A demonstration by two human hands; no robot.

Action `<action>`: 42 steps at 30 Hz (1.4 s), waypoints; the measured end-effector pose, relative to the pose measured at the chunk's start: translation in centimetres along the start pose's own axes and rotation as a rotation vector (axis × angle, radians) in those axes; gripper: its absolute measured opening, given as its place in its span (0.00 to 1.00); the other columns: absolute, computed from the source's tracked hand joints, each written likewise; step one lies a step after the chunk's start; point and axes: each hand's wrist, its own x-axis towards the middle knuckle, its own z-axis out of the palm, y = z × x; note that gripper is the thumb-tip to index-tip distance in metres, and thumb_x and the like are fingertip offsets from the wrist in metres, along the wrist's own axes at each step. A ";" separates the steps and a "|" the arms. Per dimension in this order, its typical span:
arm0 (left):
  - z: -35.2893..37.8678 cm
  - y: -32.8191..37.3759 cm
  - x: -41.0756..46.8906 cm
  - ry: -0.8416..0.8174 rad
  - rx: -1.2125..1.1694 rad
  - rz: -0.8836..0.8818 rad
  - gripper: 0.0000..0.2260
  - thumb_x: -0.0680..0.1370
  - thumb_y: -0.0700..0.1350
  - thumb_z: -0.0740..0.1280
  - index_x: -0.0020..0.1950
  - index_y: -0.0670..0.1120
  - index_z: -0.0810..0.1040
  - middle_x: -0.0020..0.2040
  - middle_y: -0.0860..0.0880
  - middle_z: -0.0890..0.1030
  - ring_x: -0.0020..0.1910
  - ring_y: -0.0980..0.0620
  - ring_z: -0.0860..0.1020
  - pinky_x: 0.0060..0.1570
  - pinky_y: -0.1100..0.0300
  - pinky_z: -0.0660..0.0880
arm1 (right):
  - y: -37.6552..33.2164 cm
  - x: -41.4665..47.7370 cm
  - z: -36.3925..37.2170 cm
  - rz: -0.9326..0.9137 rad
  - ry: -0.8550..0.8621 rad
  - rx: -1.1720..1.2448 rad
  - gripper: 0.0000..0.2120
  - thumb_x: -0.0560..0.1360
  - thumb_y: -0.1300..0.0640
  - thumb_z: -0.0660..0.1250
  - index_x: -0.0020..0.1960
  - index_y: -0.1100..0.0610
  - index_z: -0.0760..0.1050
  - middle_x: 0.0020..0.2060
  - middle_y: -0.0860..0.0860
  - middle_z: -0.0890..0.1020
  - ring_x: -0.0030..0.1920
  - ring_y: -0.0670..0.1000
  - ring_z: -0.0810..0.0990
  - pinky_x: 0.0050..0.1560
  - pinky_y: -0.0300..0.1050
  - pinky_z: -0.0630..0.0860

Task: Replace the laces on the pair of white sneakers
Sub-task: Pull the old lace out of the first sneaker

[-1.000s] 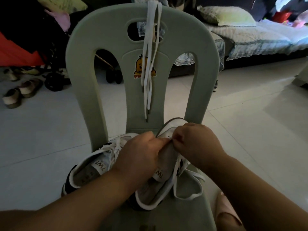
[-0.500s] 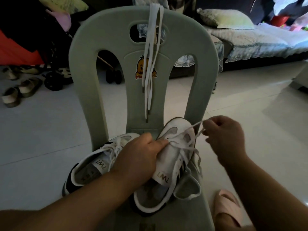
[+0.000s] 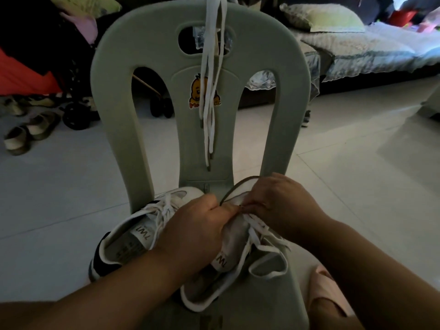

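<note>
Two white sneakers lie on the seat of a pale green plastic chair. The left sneaker is laced and lies untouched. My left hand grips the right sneaker over its tongue. My right hand is back at the toe end of that shoe, fingers curled and pinching its white lace at the eyelets. Loose loops of this lace hang down the shoe's right side. Spare white laces hang over the chair's backrest.
The chair stands on a light tiled floor. A pink slipper shows at the lower right beside the seat. Sandals and a wheeled stroller lie at the far left. A covered sofa with a cushion runs along the back right.
My right hand, which had drawn the lace out to the right, has come back to the shoe's eyelets. My left hand has kept its grip on the right sneaker.
</note>
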 end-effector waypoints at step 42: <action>0.7 -0.6 -1.1 -0.031 -0.065 -0.111 0.15 0.71 0.44 0.61 0.54 0.53 0.83 0.35 0.53 0.73 0.29 0.56 0.72 0.27 0.71 0.61 | 1.1 -0.7 -3.8 0.466 0.303 0.910 0.09 0.79 0.58 0.59 0.42 0.53 0.74 0.32 0.47 0.77 0.32 0.46 0.74 0.35 0.40 0.70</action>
